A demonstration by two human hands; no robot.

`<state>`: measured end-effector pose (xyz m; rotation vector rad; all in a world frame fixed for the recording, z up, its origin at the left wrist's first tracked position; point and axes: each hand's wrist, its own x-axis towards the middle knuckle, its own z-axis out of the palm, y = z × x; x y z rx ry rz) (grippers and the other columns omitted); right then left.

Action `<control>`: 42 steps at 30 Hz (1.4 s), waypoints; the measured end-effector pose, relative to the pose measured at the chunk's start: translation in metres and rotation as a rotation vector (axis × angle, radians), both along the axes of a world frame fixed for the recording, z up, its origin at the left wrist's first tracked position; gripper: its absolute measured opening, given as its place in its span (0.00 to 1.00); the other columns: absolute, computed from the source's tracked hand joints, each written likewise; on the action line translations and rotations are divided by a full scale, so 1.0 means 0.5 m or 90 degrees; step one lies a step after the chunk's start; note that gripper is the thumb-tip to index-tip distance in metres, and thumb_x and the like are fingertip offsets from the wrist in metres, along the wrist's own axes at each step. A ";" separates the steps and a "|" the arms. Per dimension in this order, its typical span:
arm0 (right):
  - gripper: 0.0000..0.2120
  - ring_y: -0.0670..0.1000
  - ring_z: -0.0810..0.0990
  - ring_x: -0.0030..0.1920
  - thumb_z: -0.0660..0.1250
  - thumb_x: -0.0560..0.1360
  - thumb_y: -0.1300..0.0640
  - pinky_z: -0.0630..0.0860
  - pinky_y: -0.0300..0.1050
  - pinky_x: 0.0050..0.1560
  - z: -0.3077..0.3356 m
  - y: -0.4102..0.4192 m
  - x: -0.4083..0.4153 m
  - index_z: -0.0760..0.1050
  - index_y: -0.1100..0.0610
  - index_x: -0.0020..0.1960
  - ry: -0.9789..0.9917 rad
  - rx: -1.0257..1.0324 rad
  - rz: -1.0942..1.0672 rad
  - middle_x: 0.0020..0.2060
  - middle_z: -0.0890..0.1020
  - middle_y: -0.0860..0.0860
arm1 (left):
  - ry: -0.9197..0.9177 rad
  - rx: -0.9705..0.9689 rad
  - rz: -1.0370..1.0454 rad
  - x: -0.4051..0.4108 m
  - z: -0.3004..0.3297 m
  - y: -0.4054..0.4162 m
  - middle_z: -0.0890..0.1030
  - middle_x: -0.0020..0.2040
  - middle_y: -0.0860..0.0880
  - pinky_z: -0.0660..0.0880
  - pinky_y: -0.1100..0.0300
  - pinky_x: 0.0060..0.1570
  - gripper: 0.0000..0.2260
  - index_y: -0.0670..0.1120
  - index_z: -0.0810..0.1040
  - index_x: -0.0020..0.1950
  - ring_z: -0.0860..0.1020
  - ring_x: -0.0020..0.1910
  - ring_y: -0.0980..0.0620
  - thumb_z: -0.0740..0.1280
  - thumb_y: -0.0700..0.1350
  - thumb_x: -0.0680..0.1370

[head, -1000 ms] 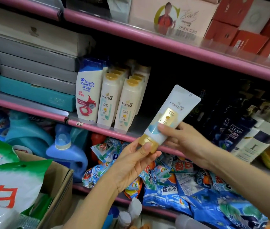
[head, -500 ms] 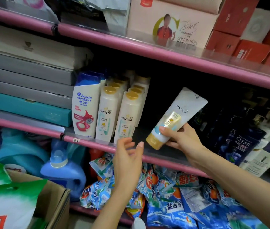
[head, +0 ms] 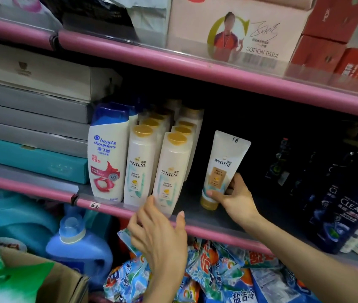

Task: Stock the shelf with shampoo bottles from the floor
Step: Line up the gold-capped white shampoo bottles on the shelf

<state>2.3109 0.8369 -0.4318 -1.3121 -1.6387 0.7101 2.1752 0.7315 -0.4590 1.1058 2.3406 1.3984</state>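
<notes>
The right hand (head: 235, 200) grips a white Pantene tube (head: 223, 167) low down, fingers wrapped round it, standing it gold cap down on the pink-edged shelf (head: 206, 231) — just right of the two rows of Pantene bottles (head: 171, 169). The left hand (head: 160, 232) hovers before the front bottle, fingers spread wide, holding nothing. Dark Clear bottles (head: 346, 217) stand further right.

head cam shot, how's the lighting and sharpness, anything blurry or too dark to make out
Head view: the back of the middle shelf is nearly black, so the dark bottles behind the Clear bottle barely show; the Pantene tube in the right hand reads sharply; the left hand is slightly soft; wide-angle lens bows the pink shelf rails; edges are blurred.
</notes>
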 end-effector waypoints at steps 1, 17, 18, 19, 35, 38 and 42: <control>0.21 0.35 0.76 0.43 0.75 0.70 0.58 0.74 0.26 0.35 -0.003 0.011 -0.001 0.68 0.48 0.56 0.002 0.000 0.002 0.44 0.77 0.37 | -0.002 -0.007 0.004 0.001 -0.001 0.002 0.66 0.70 0.47 0.61 0.49 0.60 0.34 0.47 0.60 0.73 0.56 0.64 0.47 0.69 0.58 0.72; 0.29 0.47 0.78 0.53 0.75 0.71 0.57 0.79 0.44 0.51 -0.050 0.239 -0.059 0.63 0.55 0.66 0.082 -0.020 -0.008 0.55 0.76 0.47 | -0.034 0.031 0.089 0.013 -0.020 0.045 0.76 0.61 0.43 0.65 0.42 0.55 0.38 0.45 0.73 0.66 0.65 0.59 0.41 0.82 0.48 0.58; 0.30 0.45 0.78 0.51 0.74 0.71 0.57 0.79 0.43 0.49 -0.055 0.245 -0.065 0.62 0.55 0.67 0.093 -0.017 -0.006 0.55 0.75 0.47 | -0.019 0.028 0.088 0.014 -0.020 0.047 0.77 0.60 0.42 0.66 0.41 0.54 0.39 0.44 0.74 0.65 0.67 0.58 0.40 0.82 0.48 0.56; 0.29 0.43 0.77 0.49 0.73 0.72 0.57 0.78 0.38 0.46 -0.058 0.252 -0.072 0.61 0.53 0.66 0.095 -0.014 -0.003 0.54 0.75 0.46 | -0.012 0.023 0.085 0.015 -0.018 0.048 0.77 0.59 0.41 0.66 0.41 0.53 0.40 0.43 0.74 0.65 0.68 0.58 0.39 0.83 0.48 0.55; 0.26 0.56 0.76 0.62 0.68 0.76 0.52 0.69 0.40 0.53 -0.079 0.300 -0.141 0.65 0.55 0.71 -0.024 -0.003 -0.025 0.65 0.76 0.56 | -0.038 0.035 0.055 0.001 -0.013 0.034 0.67 0.68 0.51 0.59 0.49 0.60 0.38 0.51 0.65 0.70 0.57 0.63 0.50 0.76 0.57 0.64; 0.25 0.59 0.76 0.62 0.67 0.75 0.52 0.70 0.41 0.51 -0.070 0.299 -0.142 0.66 0.56 0.70 -0.065 -0.011 -0.020 0.64 0.76 0.58 | -0.035 0.042 0.010 -0.004 -0.014 0.026 0.64 0.68 0.52 0.56 0.53 0.58 0.35 0.51 0.61 0.71 0.54 0.63 0.53 0.72 0.59 0.68; 0.26 0.58 0.75 0.64 0.66 0.76 0.52 0.69 0.41 0.53 -0.073 0.300 -0.144 0.66 0.56 0.71 -0.083 -0.023 -0.030 0.66 0.75 0.58 | -0.030 0.039 0.008 -0.007 -0.015 0.023 0.64 0.67 0.52 0.55 0.55 0.57 0.34 0.50 0.62 0.70 0.54 0.63 0.53 0.71 0.58 0.69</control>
